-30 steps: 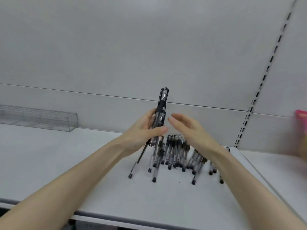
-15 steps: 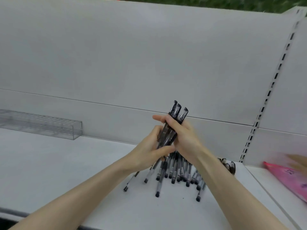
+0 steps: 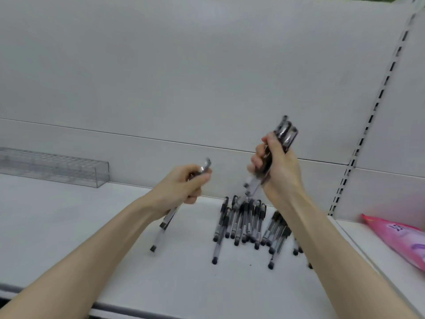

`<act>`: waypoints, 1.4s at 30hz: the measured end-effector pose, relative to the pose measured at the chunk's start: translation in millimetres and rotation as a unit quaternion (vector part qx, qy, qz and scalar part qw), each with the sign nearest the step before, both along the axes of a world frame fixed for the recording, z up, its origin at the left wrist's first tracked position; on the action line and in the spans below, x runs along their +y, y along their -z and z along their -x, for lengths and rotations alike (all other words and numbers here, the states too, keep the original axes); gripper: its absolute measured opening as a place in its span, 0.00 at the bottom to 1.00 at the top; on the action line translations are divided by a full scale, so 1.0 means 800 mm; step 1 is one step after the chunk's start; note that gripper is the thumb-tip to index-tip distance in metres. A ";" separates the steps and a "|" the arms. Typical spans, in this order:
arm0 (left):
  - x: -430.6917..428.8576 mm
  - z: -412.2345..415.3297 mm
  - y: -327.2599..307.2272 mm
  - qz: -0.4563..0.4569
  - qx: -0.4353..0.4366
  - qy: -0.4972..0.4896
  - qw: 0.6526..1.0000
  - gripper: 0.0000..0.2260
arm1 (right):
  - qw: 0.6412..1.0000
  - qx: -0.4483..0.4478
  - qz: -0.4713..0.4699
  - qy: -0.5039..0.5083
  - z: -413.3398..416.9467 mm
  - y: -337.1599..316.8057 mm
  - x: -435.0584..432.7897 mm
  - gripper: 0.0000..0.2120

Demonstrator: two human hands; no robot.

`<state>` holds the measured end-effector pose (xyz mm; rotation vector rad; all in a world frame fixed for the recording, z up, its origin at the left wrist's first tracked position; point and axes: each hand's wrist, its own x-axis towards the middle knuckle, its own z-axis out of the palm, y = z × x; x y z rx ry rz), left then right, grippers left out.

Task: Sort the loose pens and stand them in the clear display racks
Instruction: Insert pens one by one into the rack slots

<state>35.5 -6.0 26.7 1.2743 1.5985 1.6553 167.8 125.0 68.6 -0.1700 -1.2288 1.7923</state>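
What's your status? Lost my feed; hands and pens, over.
Left hand grips a pen. Right hand grips a bundle. Loose pens piled on shelf. Rack far left, unobstructed.

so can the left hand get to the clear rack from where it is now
Probably yes. The left hand, gripping one pen, is on the same side as the clear rack, and the pile of pens lies off to its right, so nothing visible blocks the way along the shelf.

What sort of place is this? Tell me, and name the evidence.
Probably a shop: white retail shelf with a slotted upright, a clear display rack, and loose pens heaped for stocking.
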 end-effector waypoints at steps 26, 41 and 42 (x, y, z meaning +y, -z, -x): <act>-0.017 -0.008 -0.040 -0.200 -0.033 -0.155 0.967 0.12 | 0.953 -0.205 -0.201 -0.098 0.031 0.047 -0.068 0.10; -0.026 -0.012 -0.036 -0.134 0.098 -0.071 0.984 0.16 | 0.949 -0.183 -0.216 -0.138 0.001 0.052 -0.062 0.16; -0.023 -0.013 -0.039 -0.134 0.127 -0.069 0.980 0.14 | 0.951 -0.180 -0.218 -0.128 -0.001 0.053 -0.063 0.15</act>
